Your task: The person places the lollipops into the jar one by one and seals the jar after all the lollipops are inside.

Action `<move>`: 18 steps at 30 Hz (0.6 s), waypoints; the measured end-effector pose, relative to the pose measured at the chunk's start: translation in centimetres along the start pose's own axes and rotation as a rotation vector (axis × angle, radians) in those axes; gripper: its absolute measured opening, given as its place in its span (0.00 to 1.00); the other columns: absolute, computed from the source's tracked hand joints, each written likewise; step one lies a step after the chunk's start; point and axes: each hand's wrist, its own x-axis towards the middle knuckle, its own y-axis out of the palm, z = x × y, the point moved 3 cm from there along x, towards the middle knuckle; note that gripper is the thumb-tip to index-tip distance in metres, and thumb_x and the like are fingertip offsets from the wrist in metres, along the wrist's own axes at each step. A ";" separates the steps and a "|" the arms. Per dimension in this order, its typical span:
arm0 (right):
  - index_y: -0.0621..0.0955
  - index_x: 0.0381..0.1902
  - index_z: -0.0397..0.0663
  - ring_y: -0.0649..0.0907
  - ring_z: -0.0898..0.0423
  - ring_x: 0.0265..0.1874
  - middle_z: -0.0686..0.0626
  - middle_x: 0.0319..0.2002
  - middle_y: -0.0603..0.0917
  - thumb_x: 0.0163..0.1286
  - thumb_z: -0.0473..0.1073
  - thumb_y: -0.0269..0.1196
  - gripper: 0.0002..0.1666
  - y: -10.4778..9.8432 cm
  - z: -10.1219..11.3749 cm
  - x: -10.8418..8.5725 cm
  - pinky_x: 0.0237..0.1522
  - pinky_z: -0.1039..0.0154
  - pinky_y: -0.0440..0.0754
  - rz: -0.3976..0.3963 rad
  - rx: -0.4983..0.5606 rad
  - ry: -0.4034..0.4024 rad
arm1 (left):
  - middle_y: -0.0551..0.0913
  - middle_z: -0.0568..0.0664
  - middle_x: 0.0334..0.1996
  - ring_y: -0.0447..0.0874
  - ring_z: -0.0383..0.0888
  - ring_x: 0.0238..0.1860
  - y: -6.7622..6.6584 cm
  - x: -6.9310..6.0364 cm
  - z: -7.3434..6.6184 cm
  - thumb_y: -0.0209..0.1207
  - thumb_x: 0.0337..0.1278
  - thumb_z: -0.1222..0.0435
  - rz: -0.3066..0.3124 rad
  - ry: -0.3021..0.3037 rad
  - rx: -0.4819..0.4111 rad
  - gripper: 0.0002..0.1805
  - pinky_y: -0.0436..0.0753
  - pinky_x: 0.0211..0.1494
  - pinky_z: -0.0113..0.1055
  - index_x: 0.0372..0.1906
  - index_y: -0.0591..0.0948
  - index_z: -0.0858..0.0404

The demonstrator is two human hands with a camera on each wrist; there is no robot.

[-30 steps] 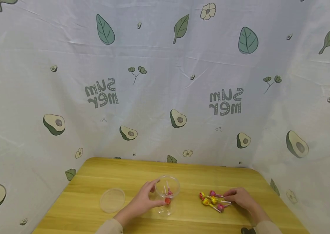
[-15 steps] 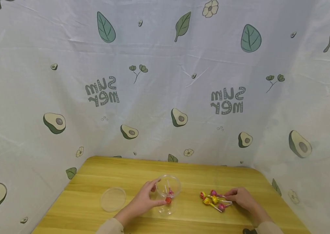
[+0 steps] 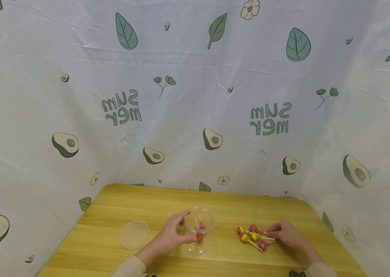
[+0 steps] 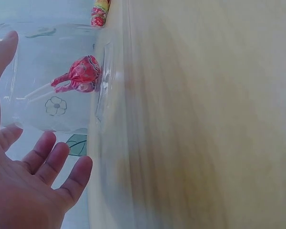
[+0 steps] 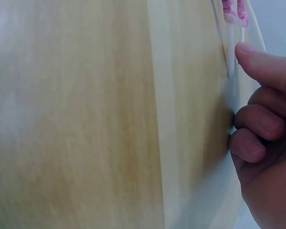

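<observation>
A clear plastic jar (image 3: 199, 230) stands upright on the table, with lollipops (image 4: 85, 74) inside it. My left hand (image 3: 171, 235) holds the jar between thumb and forefinger at its left side; in the left wrist view the other fingers are spread apart from the wall. To the right, my right hand (image 3: 286, 234) pinches the white stick of a pink lollipop (image 3: 253, 228) at the edge of a small pile. Its other fingers are curled in, as the right wrist view shows. Beside that stick lie yellow lollipops (image 3: 244, 238) and another pink lollipop (image 3: 262, 245).
A round clear lid (image 3: 134, 235) lies flat on the wooden table (image 3: 160, 196), left of the jar. A white curtain (image 3: 181, 115) printed with avocados and leaves encloses the table's back and sides.
The head view has shifted slightly. Both hands, the jar and the pile of lollipops keep their places on the table.
</observation>
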 end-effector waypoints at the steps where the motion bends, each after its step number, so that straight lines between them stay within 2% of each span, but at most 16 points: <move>1: 0.88 0.36 0.38 0.78 0.56 0.37 0.47 0.35 0.87 0.64 0.38 0.69 0.08 0.0 0.0 0.0 0.39 0.64 0.73 0.000 0.002 -0.001 | 0.74 0.54 0.58 0.70 0.48 0.57 0.0 0.0 0.0 0.72 0.52 0.46 0.001 0.000 -0.003 0.49 0.75 0.58 0.53 0.78 0.62 0.49; 18: 0.87 0.38 0.36 0.75 0.57 0.34 0.47 0.37 0.86 0.68 0.37 0.65 0.08 -0.3 0.3 0.0 0.36 0.67 0.71 0.029 0.009 -0.031 | 0.73 0.56 0.58 0.70 0.49 0.57 0.0 0.1 0.0 0.72 0.52 0.47 0.004 0.003 0.003 0.49 0.75 0.58 0.53 0.78 0.62 0.49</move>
